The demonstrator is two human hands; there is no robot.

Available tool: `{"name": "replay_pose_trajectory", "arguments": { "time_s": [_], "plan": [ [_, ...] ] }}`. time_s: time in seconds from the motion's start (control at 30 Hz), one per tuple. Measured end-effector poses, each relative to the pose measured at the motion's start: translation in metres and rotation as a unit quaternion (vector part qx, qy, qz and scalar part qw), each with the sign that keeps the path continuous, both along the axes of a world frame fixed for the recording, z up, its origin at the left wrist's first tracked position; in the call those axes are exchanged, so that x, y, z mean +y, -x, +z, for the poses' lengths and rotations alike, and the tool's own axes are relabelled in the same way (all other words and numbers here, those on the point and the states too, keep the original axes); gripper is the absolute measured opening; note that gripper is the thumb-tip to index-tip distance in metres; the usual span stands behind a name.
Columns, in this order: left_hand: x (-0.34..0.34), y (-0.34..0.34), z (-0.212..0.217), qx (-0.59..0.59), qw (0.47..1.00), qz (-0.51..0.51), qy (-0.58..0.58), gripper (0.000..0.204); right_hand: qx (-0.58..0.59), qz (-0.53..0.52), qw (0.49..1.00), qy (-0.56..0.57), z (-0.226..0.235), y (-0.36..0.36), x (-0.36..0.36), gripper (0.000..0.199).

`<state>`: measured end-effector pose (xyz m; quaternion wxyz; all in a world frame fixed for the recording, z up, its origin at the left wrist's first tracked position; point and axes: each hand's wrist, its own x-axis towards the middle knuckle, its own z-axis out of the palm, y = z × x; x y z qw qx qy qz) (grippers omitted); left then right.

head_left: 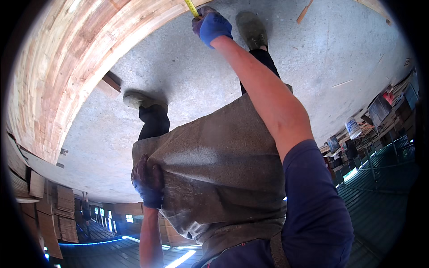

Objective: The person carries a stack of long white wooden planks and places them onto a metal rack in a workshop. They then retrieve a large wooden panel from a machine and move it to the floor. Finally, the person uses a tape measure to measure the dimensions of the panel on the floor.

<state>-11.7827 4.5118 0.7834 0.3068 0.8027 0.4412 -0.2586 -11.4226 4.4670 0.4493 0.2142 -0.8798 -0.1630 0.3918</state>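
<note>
My right hand [212, 27], in a blue and dark work glove, is stretched out at the top, closed around a tape measure. Its yellow blade [192, 8] runs from the fingers toward the edge of a large panel of light wood strips [58, 76]. The tape's case is hidden in the hand. Low on the left, my left hand [149, 181], in a similar glove, has its fingers curled on the edge of my dusty brown apron [214, 152]. Creases in the cloth lead to that hand.
A dark wood block [111, 82] lies under the panel's edge, near my left shoe [143, 99]. Wood scraps [304, 12] lie on the concrete floor [321, 58]. Stacked boards [65, 205] stand at the lower left. A white bucket [352, 128] and clutter are at the right.
</note>
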Motion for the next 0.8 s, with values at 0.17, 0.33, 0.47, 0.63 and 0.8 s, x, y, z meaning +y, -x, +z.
{"name": "replay_pose_trajectory", "arguments": {
  "time_s": [0.17,0.33,0.47,0.63,0.8],
  "plan": [
    [-0.002,0.001,0.001,-0.004,1.0,0.002,-0.003,0.039,-0.018,0.031,0.999,0.032,0.022,-0.001,0.007,0.034],
    [-0.001,0.0,0.0,-0.001,1.0,0.006,0.002,0.039,-0.032,0.034,0.998,0.038,0.022,-0.001,0.005,0.034],
    [0.0,-0.002,0.0,0.003,1.0,0.001,0.006,0.039,-0.017,0.038,0.998,0.045,0.016,-0.002,0.004,0.034],
    [-0.001,0.0,-0.001,-0.017,1.0,-0.005,-0.008,0.039,-0.004,0.029,0.999,0.034,0.009,-0.001,0.005,0.035],
    [-0.002,-0.001,-0.001,-0.009,1.0,0.0,-0.003,0.038,-0.04,0.044,0.996,0.062,0.026,-0.002,0.009,0.036]
  ]
}}
